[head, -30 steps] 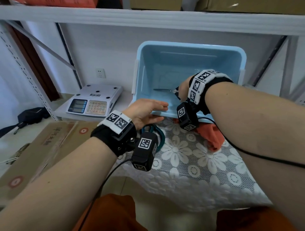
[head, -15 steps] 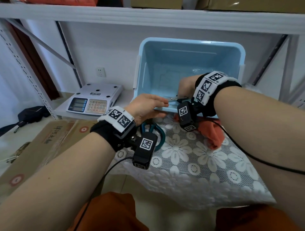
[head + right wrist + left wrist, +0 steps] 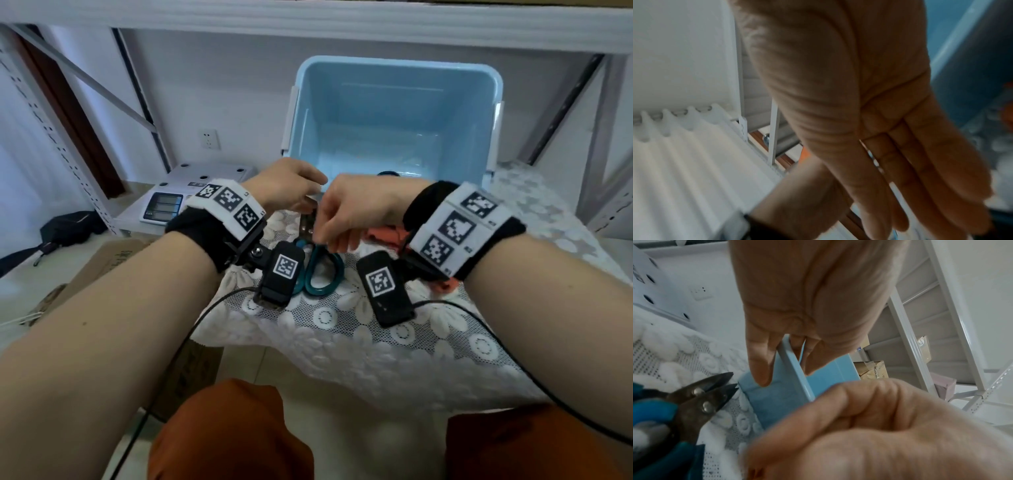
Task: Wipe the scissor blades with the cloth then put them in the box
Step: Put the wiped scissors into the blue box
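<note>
A lace-covered table (image 3: 359, 329) is sitting under white shelving (image 3: 308, 17), blue box (image 3: 397, 113) at its back. Left hand (image 3: 287, 185) is gripping the box's near rim; right hand (image 3: 356, 209) is hovering, fingers (image 3: 920, 186) relaxed and released, directly above the teal-handled scissors (image 3: 322, 270), orange cloth (image 3: 387, 234) just right.

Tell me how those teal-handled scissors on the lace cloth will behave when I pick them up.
The scissors look rigid, with dark metal blades, so probably stiff and fairly heavy for their size. The blades sit slightly parted at a rivet, so they may swing open when lifted. Lying flat on the lace tablecloth, they shouldn't roll.
</note>
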